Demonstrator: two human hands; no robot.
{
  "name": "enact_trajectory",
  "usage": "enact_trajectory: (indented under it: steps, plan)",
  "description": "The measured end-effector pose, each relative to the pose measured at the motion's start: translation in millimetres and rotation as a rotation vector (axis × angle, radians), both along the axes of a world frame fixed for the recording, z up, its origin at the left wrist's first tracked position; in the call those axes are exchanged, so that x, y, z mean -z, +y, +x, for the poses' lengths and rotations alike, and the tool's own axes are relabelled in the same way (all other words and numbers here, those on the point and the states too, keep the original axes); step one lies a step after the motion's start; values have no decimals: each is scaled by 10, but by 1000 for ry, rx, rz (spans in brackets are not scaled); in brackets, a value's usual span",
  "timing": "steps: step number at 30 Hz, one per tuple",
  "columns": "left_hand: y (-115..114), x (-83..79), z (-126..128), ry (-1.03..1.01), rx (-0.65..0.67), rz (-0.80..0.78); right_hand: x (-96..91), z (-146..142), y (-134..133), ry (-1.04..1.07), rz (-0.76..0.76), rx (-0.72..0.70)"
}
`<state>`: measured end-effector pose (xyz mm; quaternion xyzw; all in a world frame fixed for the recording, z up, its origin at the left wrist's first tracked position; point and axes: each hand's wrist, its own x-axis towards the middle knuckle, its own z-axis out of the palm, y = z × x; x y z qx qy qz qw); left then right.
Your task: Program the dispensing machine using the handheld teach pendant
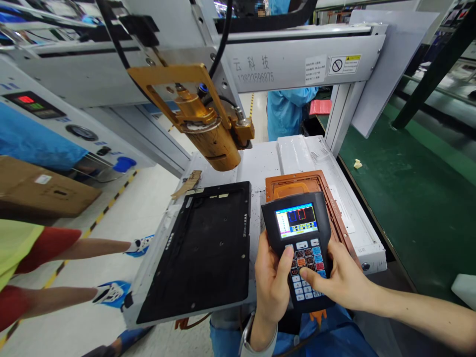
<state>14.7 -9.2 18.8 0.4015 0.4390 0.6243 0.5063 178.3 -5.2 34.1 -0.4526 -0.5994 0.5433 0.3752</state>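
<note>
I hold a black handheld controller (299,225) with a lit colour screen (296,221) and a keypad of coloured keys. My left hand (270,283) grips its left side from below, thumb resting on the keys. Wrapped round the right side, my right hand (340,278) has its thumb pressed on the keypad. The controller hovers over an orange fixture frame (275,186) on the white machine bed (297,151). A black tablet-shaped tray (203,250) lies to the left on the bed.
A gold dispensing head (211,131) hangs from the white gantry beam (297,62) above the bed. A person's legs (85,248) and blue-white shoes stand at left. Someone in a blue coat (286,111) stands behind the machine. A green bench top (409,188) lies to the right.
</note>
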Motion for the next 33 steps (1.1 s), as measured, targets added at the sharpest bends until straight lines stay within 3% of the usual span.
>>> enact_trajectory:
  steps: [33]
  plan:
    - [-9,-11,3,4,9,-18,-29,-12,1,-21,-21,16]
